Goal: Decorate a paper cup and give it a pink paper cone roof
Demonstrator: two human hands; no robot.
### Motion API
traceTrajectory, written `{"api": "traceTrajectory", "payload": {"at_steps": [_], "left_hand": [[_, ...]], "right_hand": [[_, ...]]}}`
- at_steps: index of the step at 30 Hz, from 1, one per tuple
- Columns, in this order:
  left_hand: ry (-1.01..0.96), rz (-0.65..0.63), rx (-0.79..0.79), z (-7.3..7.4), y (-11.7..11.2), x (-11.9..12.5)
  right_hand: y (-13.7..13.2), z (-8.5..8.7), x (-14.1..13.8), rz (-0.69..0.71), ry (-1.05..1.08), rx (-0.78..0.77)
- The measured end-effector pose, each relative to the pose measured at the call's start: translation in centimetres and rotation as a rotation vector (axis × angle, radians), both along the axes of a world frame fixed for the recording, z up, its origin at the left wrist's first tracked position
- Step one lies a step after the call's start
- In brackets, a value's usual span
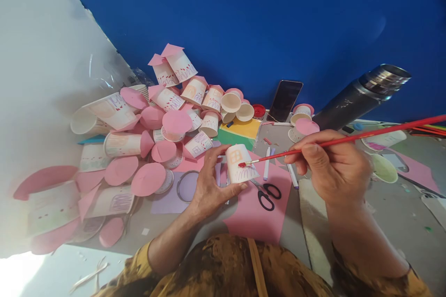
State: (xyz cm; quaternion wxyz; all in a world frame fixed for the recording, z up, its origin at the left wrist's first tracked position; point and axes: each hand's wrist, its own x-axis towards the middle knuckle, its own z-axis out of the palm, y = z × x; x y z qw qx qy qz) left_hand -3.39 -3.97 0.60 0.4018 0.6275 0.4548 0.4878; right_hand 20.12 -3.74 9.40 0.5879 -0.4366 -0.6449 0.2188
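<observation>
Grey tabletop [400,218] | pink sheet [259,220] | purple sheet [163,205] | dark flask [350,104] | pink-topped paper cups [121,145]

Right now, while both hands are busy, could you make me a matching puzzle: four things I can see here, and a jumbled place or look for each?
1. Paintbrush
2. Cup at the brush's tip
3. Scissors
4. Flask

A. Lying on pink paper
B. Dark, with a wide silvery neck
C. In the right fingers
D. In the left fingers

Pairs: 1-C, 2-D, 3-A, 4-B
</observation>
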Motion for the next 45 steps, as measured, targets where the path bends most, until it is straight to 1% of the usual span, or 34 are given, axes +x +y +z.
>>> {"api": "traceTrajectory", "payload": {"at_steps": [5, 10, 14, 19, 24, 30, 35, 38, 45], "left_hand": [[0.011, -0.005, 0.011, 0.04, -0.03, -0.06], [0.01, -0.011, 0.013, -0.06, -0.01, -0.13], [0.011, -0.022, 0.007, -0.2, -0.02, -0.16], [0.003, -0.021, 0.009, -0.24, 0.0, -0.14], [0.004, -0.013, -0.004, -0.12, 0.04, -0.11], [-0.007, -0.013, -0.006, 0.02, -0.02, -0.05], [-0.002, -0.023, -0.005, -0.06, -0.09, -0.14], [0.001, -0.013, -0.009, -0.06, -0.04, -0.14], [0.025, -0.007, 0.0, -0.02, -0.07, -0.14]], "right_hand": [[0.0, 0.14, 0.07, -0.032, 0.021, 0.023], [0.02, 0.17, 0.08, -0.021, -0.003, -0.004], [0.11, 0.17, -0.01, -0.052, 0.043, 0.028], [0.24, 0.07, 0.08, -0.014, 0.017, -0.021], [0.33, -0.01, 0.13, -0.034, 0.06, 0.021], [0.38, -0.01, 0.11, -0.003, 0.031, -0.012], [0.38, -0.02, 0.21, -0.037, 0.038, 0.005], [0.37, 0.02, 0.21, -0.014, 0.026, -0.017], [0.42, -0.06, 0.17, -0.011, 0.092, 0.017]]}}
